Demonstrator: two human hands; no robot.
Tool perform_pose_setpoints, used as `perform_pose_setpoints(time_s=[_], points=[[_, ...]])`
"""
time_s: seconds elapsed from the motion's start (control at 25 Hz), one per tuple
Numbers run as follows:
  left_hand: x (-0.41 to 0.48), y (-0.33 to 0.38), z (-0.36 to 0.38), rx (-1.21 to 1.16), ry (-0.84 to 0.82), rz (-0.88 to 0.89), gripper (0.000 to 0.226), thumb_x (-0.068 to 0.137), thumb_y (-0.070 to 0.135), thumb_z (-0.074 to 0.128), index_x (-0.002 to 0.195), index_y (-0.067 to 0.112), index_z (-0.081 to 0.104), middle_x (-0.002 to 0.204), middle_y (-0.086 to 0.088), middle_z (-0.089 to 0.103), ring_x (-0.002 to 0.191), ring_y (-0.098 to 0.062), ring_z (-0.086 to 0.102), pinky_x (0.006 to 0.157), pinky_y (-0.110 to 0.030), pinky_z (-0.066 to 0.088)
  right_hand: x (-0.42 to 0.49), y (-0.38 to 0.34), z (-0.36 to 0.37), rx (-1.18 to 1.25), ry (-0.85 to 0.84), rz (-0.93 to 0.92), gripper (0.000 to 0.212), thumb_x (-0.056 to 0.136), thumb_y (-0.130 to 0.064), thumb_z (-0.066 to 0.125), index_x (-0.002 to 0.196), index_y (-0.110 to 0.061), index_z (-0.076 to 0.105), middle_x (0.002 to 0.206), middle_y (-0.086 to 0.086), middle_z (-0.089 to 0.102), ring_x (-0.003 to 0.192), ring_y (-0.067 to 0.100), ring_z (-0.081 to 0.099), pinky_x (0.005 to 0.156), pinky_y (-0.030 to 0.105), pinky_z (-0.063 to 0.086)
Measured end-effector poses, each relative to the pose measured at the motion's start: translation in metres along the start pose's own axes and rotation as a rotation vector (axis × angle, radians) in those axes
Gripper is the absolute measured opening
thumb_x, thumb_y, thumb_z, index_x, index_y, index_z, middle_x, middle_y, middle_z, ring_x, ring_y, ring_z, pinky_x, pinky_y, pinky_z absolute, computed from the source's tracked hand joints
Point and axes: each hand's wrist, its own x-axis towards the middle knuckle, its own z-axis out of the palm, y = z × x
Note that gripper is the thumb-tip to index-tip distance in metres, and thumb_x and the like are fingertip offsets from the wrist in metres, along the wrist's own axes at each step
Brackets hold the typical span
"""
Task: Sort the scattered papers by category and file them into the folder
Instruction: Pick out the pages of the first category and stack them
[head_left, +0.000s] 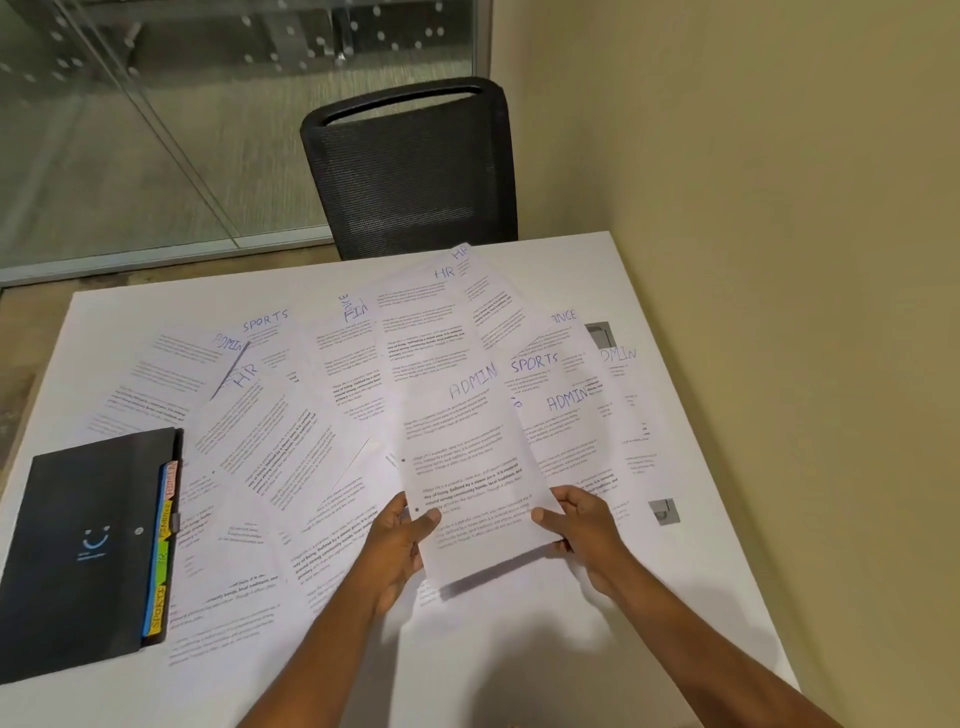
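I see a white table (691, 582) with printed sheets (291, 447) spread over most of its top, overlapping one another and hand-lettered in blue with SPORTS, ADMIN, HR and FINANCE. A black folder (88, 545) lies flat near the left edge, touching the nearest sheets, with coloured tabs (165, 545) along its right side.

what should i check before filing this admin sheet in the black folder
1. Grip on white printed sheet headed ADMIN: ok, left hand and right hand pinch its lower corners.
2. Heading legible: ok.
3. Black folder with coloured tabs open: not ok, lies closed.
4. Pink top tab reads ADMIN: cannot tell, blurred.
5. Other ADMIN sheets gathered: not ok, one lies loose on white table.
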Motion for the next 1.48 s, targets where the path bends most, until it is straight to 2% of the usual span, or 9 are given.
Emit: perform_pose_setpoints(time_s=[0.12,0.36,0.52,0.84,0.96,1.04,1.28,1.4,1.48], points=[[-0.004,-0.009,0.005,-0.016,0.000,-0.008,0.041,0.102,-0.002,0.066,0.138,0.017,0.067,0.132,-0.009,0.077,0.120,-0.032,0.075,0.089,-0.045,0.066,-0.008,0.013,-0.016,-0.055,-0.014,0.012,0.026,0.091,-0.005,0.082,0.115,-0.002,0.072,0.111,0.010,0.082,0.103,0.032,0.079,0.092,0.053,0.064],[-0.010,-0.019,0.006,0.042,0.016,-0.032,0.040,0.102,-0.006,0.063,0.133,0.020,0.069,0.125,-0.007,0.080,0.111,-0.029,0.078,0.076,-0.040,0.068,0.001,0.023,-0.056,-0.424,0.320,-0.086,0.030,0.077,-0.029,0.091,0.099,-0.020,0.074,0.096,-0.001,0.075,0.093,0.023,0.072,0.080,0.035,0.060],[-0.008,-0.025,0.004,0.062,0.017,-0.033,0.040,0.103,-0.008,0.062,0.131,0.019,0.069,0.124,-0.007,0.080,0.108,-0.026,0.079,0.076,-0.038,0.068,0.016,0.021,-0.089,-0.863,0.497,-0.135,0.073,0.073,-0.046,0.095,0.128,-0.010,0.062,0.125,0.011,0.059,0.118,0.030,0.056,0.087,0.040,0.054],[0.000,-0.040,-0.003,0.147,0.015,-0.042,0.041,0.104,-0.005,0.062,0.134,0.021,0.069,0.130,-0.006,0.078,0.119,-0.029,0.074,0.104,-0.052,0.058,0.034,0.027,-0.093,-1.078,0.572,-0.017,0.105,0.057,-0.050,0.103,0.133,-0.004,0.046,0.130,0.018,0.050,0.125,0.041,0.048,0.088,0.053,0.056],[0.000,-0.043,-0.002,0.190,0.051,-0.054,0.035,0.104,-0.001,0.064,0.128,0.023,0.071,0.123,-0.007,0.080,0.082,-0.013,0.077,0.057,-0.025,0.054,0.036,0.028,-0.088,-1.054,0.591,-0.017,0.100,0.059,-0.040,0.105,0.129,-0.002,0.046,0.129,0.020,0.050,0.121,0.040,0.050,0.087,0.054,0.057],[0.001,-0.045,-0.003,0.191,0.053,-0.053,0.034,0.104,-0.002,0.063,0.126,0.022,0.072,0.116,-0.006,0.080,0.065,-0.007,0.072,0.048,-0.020,0.046,0.036,0.027,-0.085,-1.018,0.602,-0.029,0.094,0.063,-0.033,0.104,0.129,-0.001,0.046,0.130,0.021,0.050,0.120,0.041,0.051,0.088,0.053,0.057],[0.006,-0.048,-0.005,0.154,0.029,-0.065,0.036,0.103,0.005,0.068,0.125,0.033,0.075,0.128,-0.002,0.079,0.113,-0.034,0.062,0.083,-0.044,0.045,0.031,0.024,-0.084,-0.881,0.652,-0.084,0.051,0.087,-0.022,0.084,0.130,-0.009,0.061,0.124,0.014,0.066,0.117,0.039,0.064,0.089,0.048,0.058],[0.003,-0.044,0.000,0.155,0.041,-0.060,0.037,0.104,-0.001,0.064,0.128,0.026,0.073,0.127,-0.005,0.079,0.119,-0.034,0.073,0.098,-0.056,0.047,0.030,0.012,-0.097,-0.668,0.574,-0.129,0.004,0.092,-0.020,0.071,0.095,-0.020,0.073,0.093,0.001,0.076,0.092,0.031,0.073,0.073,0.035,0.058],[0.004,-0.044,0.000,0.158,0.046,-0.044,0.038,0.104,-0.001,0.064,0.132,0.024,0.071,0.128,-0.006,0.079,0.122,-0.038,0.073,0.102,-0.063,0.044,0.026,0.001,-0.105,-0.626,0.518,-0.200,0.005,0.093,-0.016,0.077,0.088,-0.018,0.075,0.084,-0.003,0.075,0.085,0.028,0.073,0.063,0.027,0.048]])
